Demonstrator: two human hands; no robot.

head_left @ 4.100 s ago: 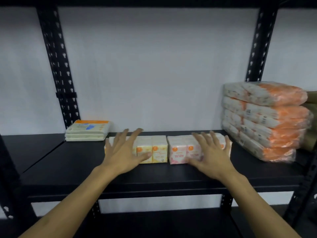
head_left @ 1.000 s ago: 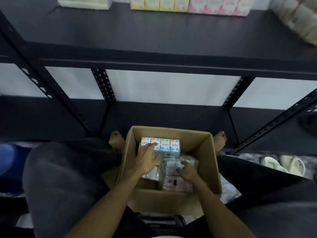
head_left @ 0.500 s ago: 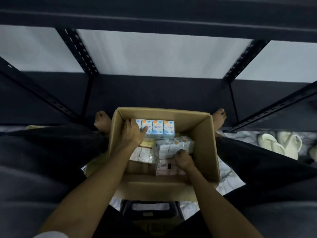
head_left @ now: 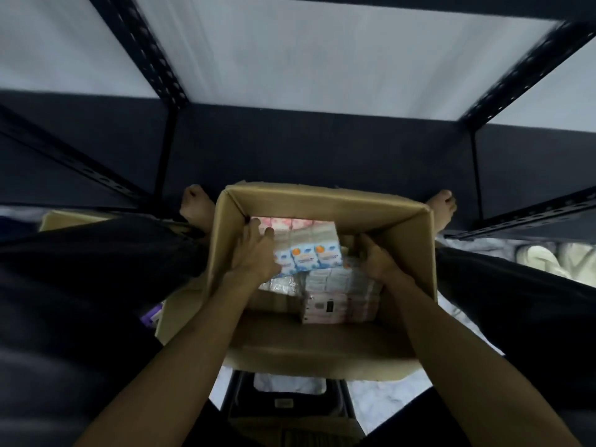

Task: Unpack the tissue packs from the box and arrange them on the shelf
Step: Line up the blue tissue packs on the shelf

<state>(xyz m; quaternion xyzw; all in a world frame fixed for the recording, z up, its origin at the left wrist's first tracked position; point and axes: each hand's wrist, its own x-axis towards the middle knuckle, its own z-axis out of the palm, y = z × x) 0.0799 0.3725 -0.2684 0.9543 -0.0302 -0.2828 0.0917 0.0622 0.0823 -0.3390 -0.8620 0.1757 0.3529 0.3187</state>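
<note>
Blue pack [head_left: 308, 258] now raised, left grip [head_left: 254, 253].

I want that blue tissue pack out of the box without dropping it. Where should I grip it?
By its two short ends, from above: the blue tissue pack is a wide row, the left hand already grips one end, and the right end is bare.

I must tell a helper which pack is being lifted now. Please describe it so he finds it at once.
Find the open cardboard box between the person's knees. Near its far left corner, the left hand grips a tissue pack. Only this one shows blue-and-white fronts with orange dots; its neighbours look pink or pale.
</note>
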